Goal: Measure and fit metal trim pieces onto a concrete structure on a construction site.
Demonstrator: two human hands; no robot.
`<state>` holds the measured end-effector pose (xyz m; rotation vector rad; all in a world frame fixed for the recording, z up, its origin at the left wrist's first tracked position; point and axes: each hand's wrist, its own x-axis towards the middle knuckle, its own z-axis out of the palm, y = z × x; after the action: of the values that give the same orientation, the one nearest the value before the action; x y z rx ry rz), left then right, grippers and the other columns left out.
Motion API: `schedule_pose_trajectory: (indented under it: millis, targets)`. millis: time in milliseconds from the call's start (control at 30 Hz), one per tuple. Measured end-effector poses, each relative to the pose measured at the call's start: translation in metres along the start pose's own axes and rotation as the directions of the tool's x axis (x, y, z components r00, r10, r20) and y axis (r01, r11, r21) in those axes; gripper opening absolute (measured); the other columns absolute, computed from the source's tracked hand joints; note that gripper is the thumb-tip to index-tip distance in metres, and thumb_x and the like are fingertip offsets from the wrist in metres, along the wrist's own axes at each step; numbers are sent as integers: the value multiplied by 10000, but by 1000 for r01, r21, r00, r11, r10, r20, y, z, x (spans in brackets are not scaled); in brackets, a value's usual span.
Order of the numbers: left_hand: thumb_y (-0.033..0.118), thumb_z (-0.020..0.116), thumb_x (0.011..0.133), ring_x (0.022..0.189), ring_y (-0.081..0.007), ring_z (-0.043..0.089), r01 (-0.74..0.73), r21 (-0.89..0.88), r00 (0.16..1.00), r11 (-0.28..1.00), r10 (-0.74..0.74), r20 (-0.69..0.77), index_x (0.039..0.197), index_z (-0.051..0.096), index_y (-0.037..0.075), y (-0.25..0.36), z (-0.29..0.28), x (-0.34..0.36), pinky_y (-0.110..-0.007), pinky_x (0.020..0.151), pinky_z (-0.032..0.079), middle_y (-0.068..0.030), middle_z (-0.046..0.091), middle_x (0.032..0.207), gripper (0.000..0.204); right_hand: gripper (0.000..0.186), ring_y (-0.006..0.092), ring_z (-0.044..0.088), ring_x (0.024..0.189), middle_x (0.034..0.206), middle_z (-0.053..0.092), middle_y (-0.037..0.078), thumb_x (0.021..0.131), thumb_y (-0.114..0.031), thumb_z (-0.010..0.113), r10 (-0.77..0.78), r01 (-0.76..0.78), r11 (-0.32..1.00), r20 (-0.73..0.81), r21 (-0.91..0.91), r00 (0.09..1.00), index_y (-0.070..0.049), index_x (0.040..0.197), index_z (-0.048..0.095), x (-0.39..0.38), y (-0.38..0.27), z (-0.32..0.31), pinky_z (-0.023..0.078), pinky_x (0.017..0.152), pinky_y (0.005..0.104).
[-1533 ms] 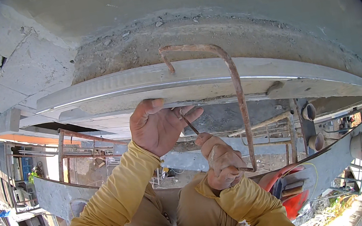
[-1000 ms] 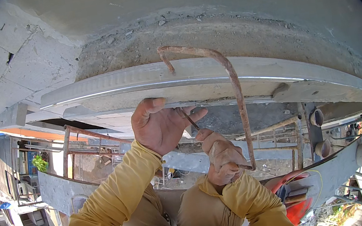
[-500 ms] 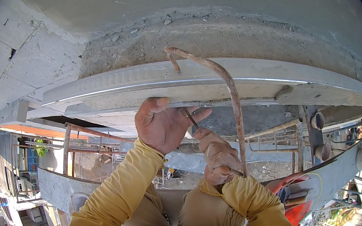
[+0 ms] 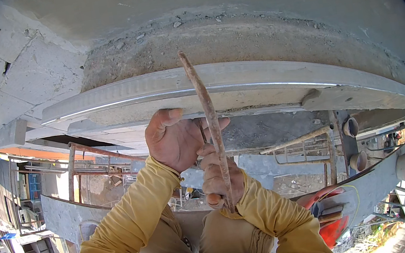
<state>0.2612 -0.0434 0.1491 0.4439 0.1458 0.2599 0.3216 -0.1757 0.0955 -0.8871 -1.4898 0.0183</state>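
My right hand [image 4: 219,177] grips the lower part of a long rusty steel rod [image 4: 202,100] that rises to the rough concrete underside [image 4: 231,37] above. Seen end-on, the rod's bent top looks like a straight line. My left hand [image 4: 175,138] is raised just left of the rod, fingers curled around a thin rusty wire or nail [image 4: 201,129] next to it. A pale grey ledge [image 4: 257,72] runs across just behind the rod. Both arms wear yellow sleeves.
Grey concrete blocks [image 4: 4,78] form the wall at the upper left. Far below lie rusty scaffold pipes [image 4: 85,155], a grey sheet-metal chute [image 4: 63,217], a red machine [image 4: 332,212] and rusty pipe frames [image 4: 311,146]. Buildings [image 4: 6,189] stand at the left.
My right hand has turned the rod, so its hooked top, earlier pointing left, now faces the camera and looks straight. The right hand has risen closer to the left hand.
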Motion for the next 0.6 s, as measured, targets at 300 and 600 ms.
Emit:
schedule_pose_trajectory:
  millis: [300, 600]
  targets:
    - [336, 519, 813, 1164, -331, 539, -56, -62, 994, 997, 62, 91, 1202, 580, 61, -6, -3, 4, -574, 1110, 215, -188, 563, 1261, 481, 290, 243, 501, 699, 625, 446, 35, 770, -290, 689, 11, -1, 988, 59, -153, 998, -100, 672, 494, 9, -4, 13, 444, 877, 490]
    - [374, 526, 841, 1243, -381, 450, -80, -89, 990, 993, 89, 112, 1356, 435, 48, -5, -9, 2, -576, 1115, 201, -210, 444, 1377, 617, 271, 224, 461, 665, 612, 423, 17, 753, -301, 707, 4, 11, 982, 76, -190, 997, -123, 721, 505, 22, -9, 15, 445, 801, 429]
